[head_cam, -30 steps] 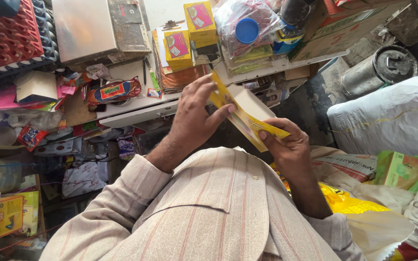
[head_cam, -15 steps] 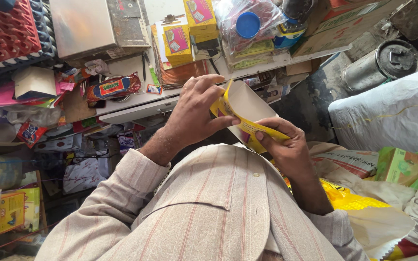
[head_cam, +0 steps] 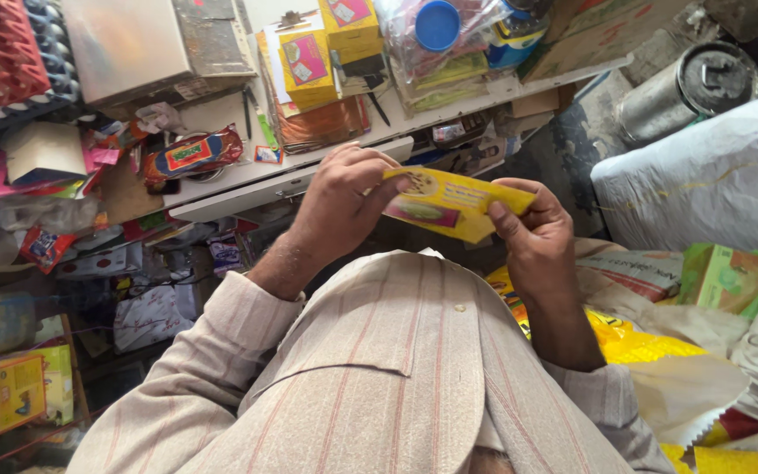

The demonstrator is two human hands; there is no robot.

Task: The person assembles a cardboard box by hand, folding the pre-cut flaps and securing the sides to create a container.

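Both my hands hold a flattened yellow cardboard box (head_cam: 454, 204) in front of my striped shirt. My left hand (head_cam: 339, 206) pinches its left end between thumb and fingers. My right hand (head_cam: 532, 233) grips its right end, thumb on top. The box now lies nearly flat and level, printed face toward me. It hangs just in front of the edge of a cluttered white counter (head_cam: 265, 180).
Small yellow boxes (head_cam: 309, 57), a plastic bag with a blue lid (head_cam: 439, 25) and a red wrapped packet (head_cam: 190, 156) sit on the counter. Egg trays (head_cam: 2, 53) are at upper left. White sacks (head_cam: 704, 175), a metal can (head_cam: 690, 83) and yellow bags (head_cam: 633, 342) crowd the right.
The box was open with its pale inside showing; my hands have pressed it flat and turned it level, printed side up.
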